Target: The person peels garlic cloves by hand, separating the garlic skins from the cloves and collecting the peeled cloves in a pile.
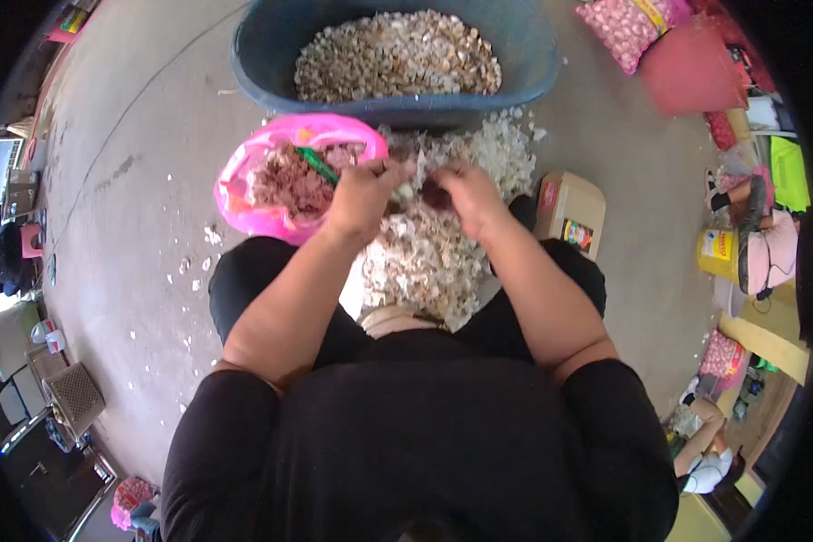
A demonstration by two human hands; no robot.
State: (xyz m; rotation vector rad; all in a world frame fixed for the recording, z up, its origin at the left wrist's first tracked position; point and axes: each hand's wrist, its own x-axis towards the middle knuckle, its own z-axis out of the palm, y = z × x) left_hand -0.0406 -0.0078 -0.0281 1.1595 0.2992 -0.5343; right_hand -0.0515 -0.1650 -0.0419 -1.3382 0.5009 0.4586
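My left hand [365, 197] is closed in a pinch at the right edge of a pink plastic bag [233, 194]. Across from it, my right hand [471, 195] has its fingers curled together. Between the fingertips is something small that I cannot make out. Reddish-brown pieces, apparently garlic [289, 188], fill the open bag, with a green-handled tool [316, 165] lying on them. Below and behind both hands spreads a heap of papery, whitish garlic skins [420, 262], reaching down between my knees.
A large blue-grey tub [253, 68] holding many pale garlic cloves [397, 54] stands ahead. A cardboard box [574, 203] sits by my right knee. Pink sacks of garlic [623, 32], a yellow bucket [717, 251] and other people [709, 465] are at the right. Skin scraps dot the floor.
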